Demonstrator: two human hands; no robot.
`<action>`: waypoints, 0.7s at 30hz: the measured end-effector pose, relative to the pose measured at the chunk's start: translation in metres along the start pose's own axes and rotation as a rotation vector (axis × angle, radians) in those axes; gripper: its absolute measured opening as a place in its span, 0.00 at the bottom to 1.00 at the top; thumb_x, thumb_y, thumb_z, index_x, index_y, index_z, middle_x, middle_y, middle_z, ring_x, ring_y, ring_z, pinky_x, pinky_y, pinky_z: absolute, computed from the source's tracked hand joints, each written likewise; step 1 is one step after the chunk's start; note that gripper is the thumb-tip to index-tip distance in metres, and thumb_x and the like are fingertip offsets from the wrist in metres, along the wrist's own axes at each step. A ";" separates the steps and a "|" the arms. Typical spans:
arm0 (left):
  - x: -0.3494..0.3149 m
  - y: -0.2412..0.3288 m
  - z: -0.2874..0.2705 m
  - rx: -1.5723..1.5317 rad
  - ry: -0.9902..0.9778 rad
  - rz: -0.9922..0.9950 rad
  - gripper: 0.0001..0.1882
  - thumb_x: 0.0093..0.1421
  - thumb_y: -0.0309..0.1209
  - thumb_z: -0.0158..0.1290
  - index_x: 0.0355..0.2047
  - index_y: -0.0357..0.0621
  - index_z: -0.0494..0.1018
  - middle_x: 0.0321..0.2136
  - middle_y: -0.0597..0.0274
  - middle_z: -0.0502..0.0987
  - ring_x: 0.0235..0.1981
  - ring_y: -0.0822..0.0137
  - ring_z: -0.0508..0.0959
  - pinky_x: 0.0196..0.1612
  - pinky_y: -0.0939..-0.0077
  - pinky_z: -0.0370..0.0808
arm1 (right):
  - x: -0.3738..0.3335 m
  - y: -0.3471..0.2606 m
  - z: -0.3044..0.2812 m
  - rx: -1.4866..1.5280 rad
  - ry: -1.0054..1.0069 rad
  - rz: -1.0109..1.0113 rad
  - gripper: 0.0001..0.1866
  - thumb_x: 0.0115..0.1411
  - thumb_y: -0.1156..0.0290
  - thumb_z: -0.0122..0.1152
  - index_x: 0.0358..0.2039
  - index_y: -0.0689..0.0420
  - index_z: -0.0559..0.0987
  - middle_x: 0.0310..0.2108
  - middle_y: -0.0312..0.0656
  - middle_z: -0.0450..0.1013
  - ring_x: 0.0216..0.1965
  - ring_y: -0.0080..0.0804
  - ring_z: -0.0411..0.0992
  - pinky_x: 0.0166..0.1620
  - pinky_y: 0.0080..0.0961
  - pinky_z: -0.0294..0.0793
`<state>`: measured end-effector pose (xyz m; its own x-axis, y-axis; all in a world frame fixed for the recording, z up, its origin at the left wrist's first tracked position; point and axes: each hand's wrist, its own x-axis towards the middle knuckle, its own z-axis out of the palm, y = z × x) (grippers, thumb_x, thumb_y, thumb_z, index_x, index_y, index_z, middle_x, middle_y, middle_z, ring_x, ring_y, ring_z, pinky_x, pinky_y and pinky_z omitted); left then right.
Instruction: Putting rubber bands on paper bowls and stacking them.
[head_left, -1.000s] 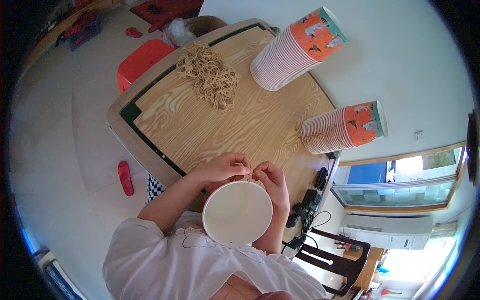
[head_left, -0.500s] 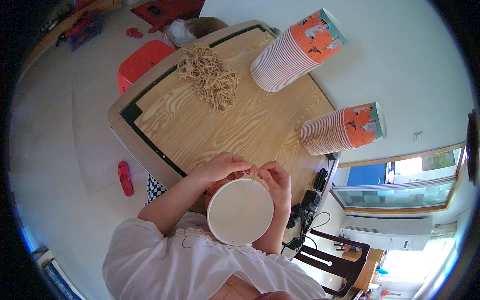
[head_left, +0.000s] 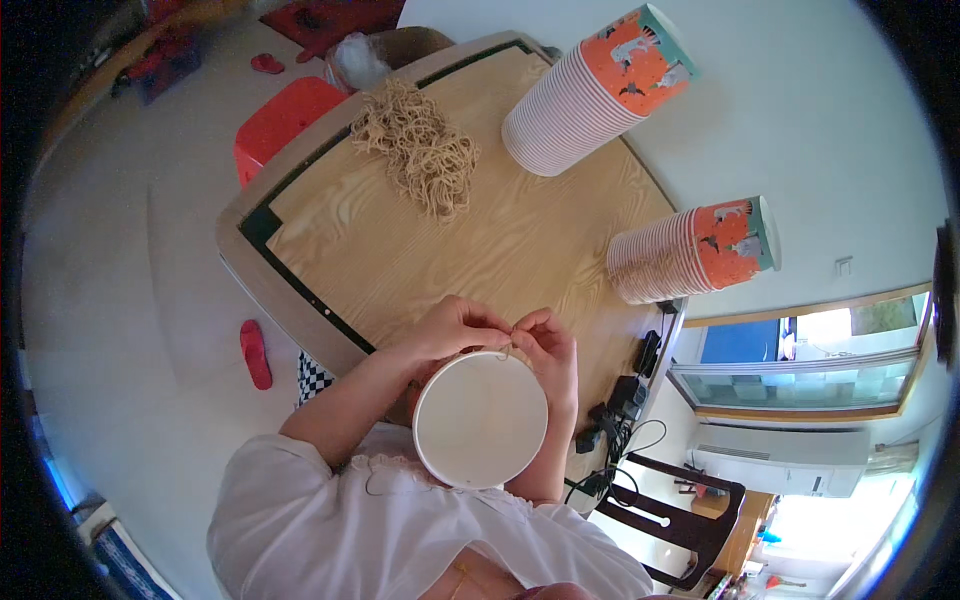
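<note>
A white-lined paper bucket is against my chest, its open mouth facing up. My left hand and my right hand meet at its far rim, fingertips pinched together. Between them a thin piece of tan cord shows at the rim, mostly hidden by my fingers. Farther off on the table lies a loose heap of tan cords.
A tall stack of orange-and-green paper buckets stands at the table's far right. A shorter stack is nearer, with tan cords along its side. Black adapters and cables lie at the right edge. A red stool is beyond the left edge.
My fingertips have drawn closer together at the bucket's rim, and my right fingers have curled in. The bucket has hardly moved.
</note>
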<state>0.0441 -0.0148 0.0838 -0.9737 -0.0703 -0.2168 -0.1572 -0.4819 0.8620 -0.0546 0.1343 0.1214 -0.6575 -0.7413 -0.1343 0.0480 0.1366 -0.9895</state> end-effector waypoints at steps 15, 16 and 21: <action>0.009 -0.015 -0.010 -0.081 -0.099 0.045 0.09 0.54 0.31 0.55 0.33 0.38 0.76 0.25 0.68 0.75 0.26 0.78 0.73 0.30 0.83 0.69 | 0.009 0.011 -0.002 0.149 -0.130 -0.015 0.09 0.54 0.69 0.61 0.31 0.58 0.71 0.29 0.32 0.69 0.32 0.20 0.67 0.38 0.18 0.67; 0.009 -0.015 -0.009 -0.047 -0.086 0.049 0.09 0.54 0.30 0.56 0.33 0.39 0.76 0.25 0.68 0.76 0.26 0.78 0.73 0.30 0.83 0.69 | 0.009 0.011 -0.002 0.151 -0.126 -0.016 0.10 0.54 0.68 0.62 0.31 0.58 0.71 0.29 0.32 0.69 0.32 0.20 0.67 0.38 0.18 0.67; 0.008 -0.015 -0.007 -0.072 -0.055 0.071 0.09 0.53 0.29 0.56 0.33 0.38 0.76 0.25 0.68 0.76 0.26 0.77 0.73 0.30 0.83 0.70 | 0.012 0.021 -0.007 0.181 -0.155 -0.002 0.07 0.55 0.73 0.59 0.31 0.58 0.71 0.29 0.33 0.69 0.32 0.20 0.67 0.39 0.18 0.67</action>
<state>0.0401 -0.0136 0.0659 -0.9899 -0.0588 -0.1293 -0.0775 -0.5394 0.8385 -0.0664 0.1325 0.0991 -0.5349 -0.8356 -0.1249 0.1899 0.0252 -0.9815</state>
